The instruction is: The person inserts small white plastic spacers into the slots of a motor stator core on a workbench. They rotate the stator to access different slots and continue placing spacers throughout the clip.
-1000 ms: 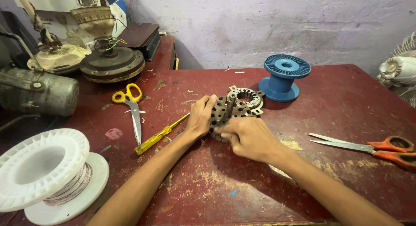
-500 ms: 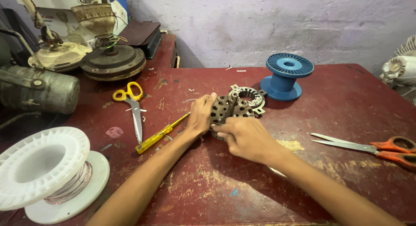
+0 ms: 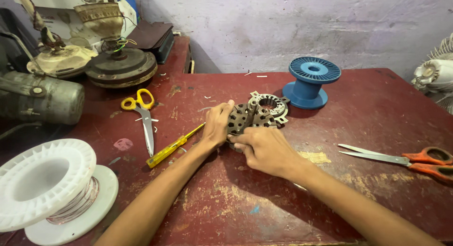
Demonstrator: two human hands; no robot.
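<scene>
In the head view, both hands met at the middle of the red desk [image 3: 377,114] over a dark slotted metal core [image 3: 245,117]. The left hand [image 3: 217,125] gripped the core's left side, its fingers [image 3: 225,110] curled over the top edge. The right hand [image 3: 264,149] closed on the core's near side from below, its fingers bent around it. A second metal ring [image 3: 270,103] lay touching the core on its far side. A blue spool [image 3: 310,81] stood just beyond. A yellow screwdriver [image 3: 170,149] lay beside the left wrist, with yellow scissors [image 3: 141,115] further left. Orange scissors [image 3: 406,157] lay well apart to the right. A white spool [image 3: 47,189] of copper wire sat at the near left corner.
</scene>
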